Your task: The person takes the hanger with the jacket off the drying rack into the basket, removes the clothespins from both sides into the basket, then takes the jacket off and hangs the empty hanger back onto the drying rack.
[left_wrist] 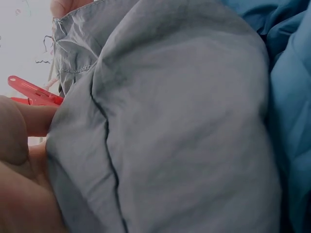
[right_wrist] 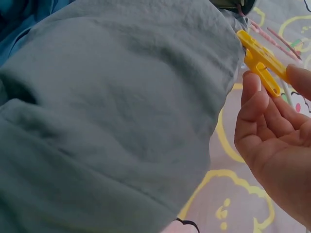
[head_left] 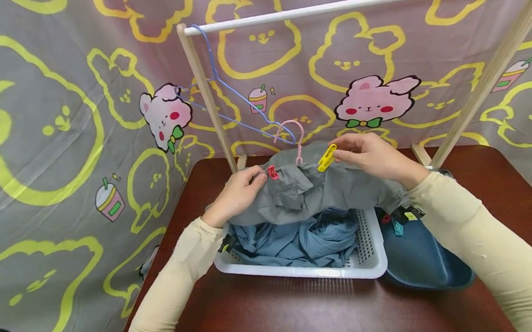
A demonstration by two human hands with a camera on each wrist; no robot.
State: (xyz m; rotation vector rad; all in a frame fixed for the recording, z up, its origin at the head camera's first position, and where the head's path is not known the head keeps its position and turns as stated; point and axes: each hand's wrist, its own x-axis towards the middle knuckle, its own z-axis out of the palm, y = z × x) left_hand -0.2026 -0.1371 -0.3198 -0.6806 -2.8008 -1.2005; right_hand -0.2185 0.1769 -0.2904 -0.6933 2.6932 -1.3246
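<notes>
I am seeing two pegs: my left hand is holding the red peg, my right hand is pinching the yellow peg, both on one grey shirt.

open air lies between the white rail above and the grey garment below. on the left, the wooden post and the blue hanger hooked on the rail crowd that gap. the slanted post bounds the right. the white basket and blue basin block the table's middle; bare table stays passable in front.
</notes>
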